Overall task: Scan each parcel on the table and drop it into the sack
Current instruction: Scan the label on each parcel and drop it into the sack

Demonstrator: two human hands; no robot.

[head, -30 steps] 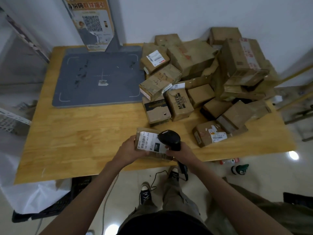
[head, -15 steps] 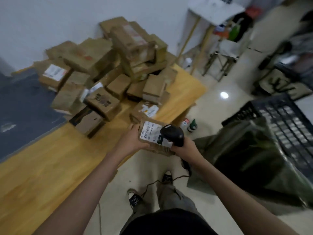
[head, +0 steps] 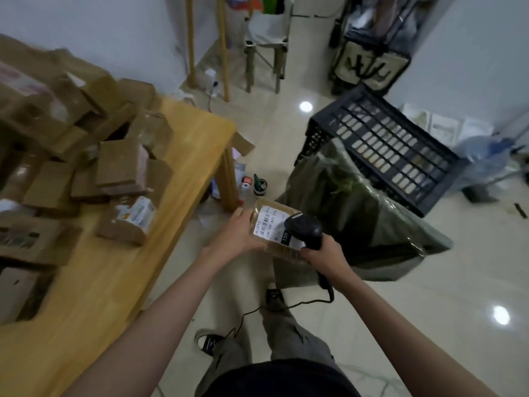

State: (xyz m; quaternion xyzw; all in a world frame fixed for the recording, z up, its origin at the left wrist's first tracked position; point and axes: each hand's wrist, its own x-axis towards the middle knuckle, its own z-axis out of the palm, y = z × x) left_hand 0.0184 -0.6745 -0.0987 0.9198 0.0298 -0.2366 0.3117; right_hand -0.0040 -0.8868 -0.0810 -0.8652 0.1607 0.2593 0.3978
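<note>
Parcel, label up, sits off the counter edge, above the floor beside the green sack; left hand grips its near side; right hand grips the black scanner over the label; more parcels crowd the counter.

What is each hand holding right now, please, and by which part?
The left hand holds the parcel by its left edge; the right hand grips the scanner by its handle.
</note>
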